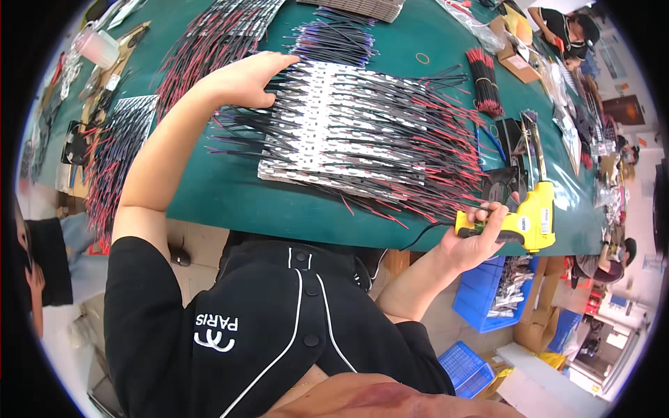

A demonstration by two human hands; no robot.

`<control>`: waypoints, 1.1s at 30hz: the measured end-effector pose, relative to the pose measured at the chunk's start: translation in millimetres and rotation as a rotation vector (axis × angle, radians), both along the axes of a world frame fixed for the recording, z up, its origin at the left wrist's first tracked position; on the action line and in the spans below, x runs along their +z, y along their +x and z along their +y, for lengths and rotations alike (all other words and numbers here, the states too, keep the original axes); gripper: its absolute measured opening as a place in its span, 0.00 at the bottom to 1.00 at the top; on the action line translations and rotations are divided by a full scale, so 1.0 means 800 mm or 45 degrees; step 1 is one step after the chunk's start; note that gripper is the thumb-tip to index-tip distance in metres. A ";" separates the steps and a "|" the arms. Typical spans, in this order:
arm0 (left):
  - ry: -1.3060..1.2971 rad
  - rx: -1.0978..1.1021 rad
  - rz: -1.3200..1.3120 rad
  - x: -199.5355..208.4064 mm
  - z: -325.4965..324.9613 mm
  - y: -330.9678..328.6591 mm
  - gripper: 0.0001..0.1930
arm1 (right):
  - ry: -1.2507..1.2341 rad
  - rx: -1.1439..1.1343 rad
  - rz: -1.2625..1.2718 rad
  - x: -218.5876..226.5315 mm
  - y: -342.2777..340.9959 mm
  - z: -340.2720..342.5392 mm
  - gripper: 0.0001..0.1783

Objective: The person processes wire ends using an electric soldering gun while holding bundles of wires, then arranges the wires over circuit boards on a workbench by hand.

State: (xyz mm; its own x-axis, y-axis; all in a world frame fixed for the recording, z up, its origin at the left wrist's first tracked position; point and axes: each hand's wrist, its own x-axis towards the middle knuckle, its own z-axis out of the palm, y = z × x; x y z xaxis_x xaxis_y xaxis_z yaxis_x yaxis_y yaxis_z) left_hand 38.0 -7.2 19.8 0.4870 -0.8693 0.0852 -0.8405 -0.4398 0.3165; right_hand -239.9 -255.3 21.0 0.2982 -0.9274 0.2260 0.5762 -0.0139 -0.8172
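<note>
In front of me lies a stack of white panels [317,125] with rows of black wires across it. Red wire ends [453,150] fan out on its right, dark purple-tipped ones on its left. My left hand [254,80] rests at the far left edge of the stack, fingers stretched out and thumb apart, holding nothing I can see. Nearer the table's front edge, at the right, my right hand [481,233] wraps round the handle of a yellow hot glue gun [536,219]. Its dark cord [421,233] runs left from the handle.
More wire bundles lie at the far left [209,59], far middle [334,42] and left edge [118,153]. Right of the stack are a banded red-and-black wire bundle [484,82] and blue-handled pliers [493,143]. Below the table stands a blue bin [477,296]. Other people work farther off.
</note>
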 end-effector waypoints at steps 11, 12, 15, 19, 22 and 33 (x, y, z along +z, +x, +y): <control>0.360 0.105 -0.289 -0.002 -0.004 0.001 0.39 | 0.025 0.068 0.023 -0.008 -0.010 0.007 0.24; 0.279 0.110 -0.249 -0.001 0.002 0.001 0.38 | 0.020 0.105 0.004 -0.010 -0.011 0.007 0.24; 0.185 0.116 -0.087 -0.006 0.012 0.008 0.36 | 0.014 0.105 0.011 -0.010 -0.010 0.007 0.23; 0.213 0.154 0.065 -0.005 0.013 0.010 0.33 | 0.005 0.055 0.037 -0.006 -0.005 0.008 0.22; 0.207 0.184 0.201 -0.009 0.016 0.010 0.31 | 0.046 -0.025 0.077 -0.004 0.003 0.011 0.25; -0.071 0.148 -0.008 -0.034 0.018 0.007 0.28 | 0.015 0.014 0.079 0.005 0.015 0.014 0.22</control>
